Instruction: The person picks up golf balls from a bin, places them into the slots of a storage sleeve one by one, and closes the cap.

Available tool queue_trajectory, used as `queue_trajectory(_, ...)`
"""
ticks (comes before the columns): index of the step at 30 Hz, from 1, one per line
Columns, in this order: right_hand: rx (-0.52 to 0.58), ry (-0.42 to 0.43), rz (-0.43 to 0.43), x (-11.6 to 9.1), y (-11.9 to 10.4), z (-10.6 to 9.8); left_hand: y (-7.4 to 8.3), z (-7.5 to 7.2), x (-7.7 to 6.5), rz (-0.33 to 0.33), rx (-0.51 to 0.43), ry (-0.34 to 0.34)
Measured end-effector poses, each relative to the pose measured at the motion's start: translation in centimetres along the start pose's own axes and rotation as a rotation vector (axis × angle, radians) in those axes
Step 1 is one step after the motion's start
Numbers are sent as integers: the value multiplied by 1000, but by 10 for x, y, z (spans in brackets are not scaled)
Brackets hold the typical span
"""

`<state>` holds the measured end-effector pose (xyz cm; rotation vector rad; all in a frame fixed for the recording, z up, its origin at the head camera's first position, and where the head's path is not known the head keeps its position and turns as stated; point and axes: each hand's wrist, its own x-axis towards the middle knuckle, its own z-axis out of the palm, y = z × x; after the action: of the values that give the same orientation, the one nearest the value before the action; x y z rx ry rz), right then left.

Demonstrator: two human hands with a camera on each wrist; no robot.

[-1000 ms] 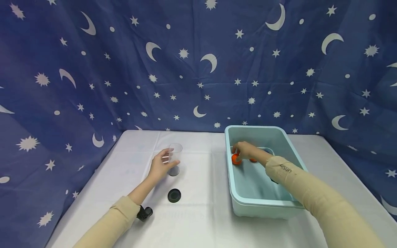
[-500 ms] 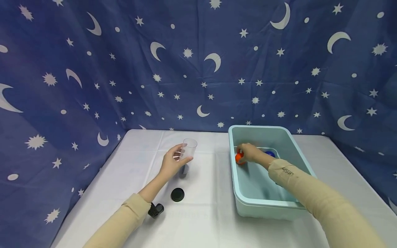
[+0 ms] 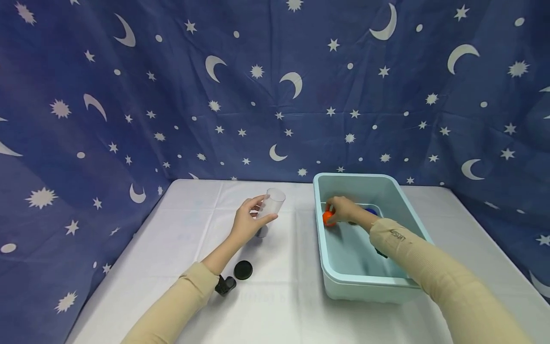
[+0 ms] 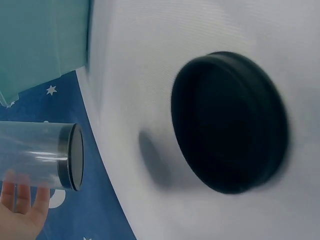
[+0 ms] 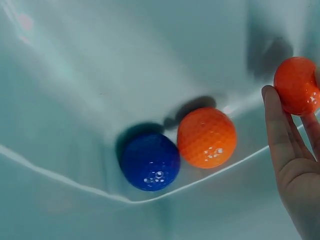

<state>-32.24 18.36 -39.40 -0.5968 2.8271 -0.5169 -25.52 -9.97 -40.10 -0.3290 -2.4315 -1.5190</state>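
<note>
My left hand (image 3: 249,220) holds a clear plastic cylinder (image 3: 272,201) a little above the white table, its open mouth up and tilted right. In the left wrist view the cylinder (image 4: 35,152) has a dark cap on its bottom end. A round black lid (image 3: 243,270) lies on the table below the left hand. Inside the light-blue bin (image 3: 374,279), my right hand (image 3: 345,210) pinches a red-orange golf ball (image 5: 296,86) between thumb and fingers. An orange golf ball (image 5: 207,137) and a blue golf ball (image 5: 151,161) lie side by side against the bin wall.
The bin stands on the right half of the table, its walls rising around my right hand. A blue curtain (image 3: 240,95) with moons and stars hangs behind and beside the table. A black wrist camera (image 3: 225,285) sits under my left wrist.
My left hand has raised the clear cylinder off the table and brought it right, toward the bin, tilting it. The right hand, at the red-orange ball throughout, has barely moved.
</note>
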Motion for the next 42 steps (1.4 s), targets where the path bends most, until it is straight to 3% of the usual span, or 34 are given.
queue_trajectory(9,51,-9,-4,-3,-9,-11,2,9,7,7,-3,-7)
queue_trajectory(16,76,22,25,-12,-13,-18,3,13,10,-29,-17,-30)
queue_trajectory(22,110,45,-3,-18,-13,-28,7,19,12,-45,-67,-44)
queue_trajectory(29,203,59,17,-21,-16,-45,10,26,16,-15,-164,-28)
queue_trajectory(34,271,55,55,-27,-15,-54,15,31,19,28,-177,-41)
queue_trajectory(42,517,64,94,-37,-18,-63,27,38,18,81,-201,-13)
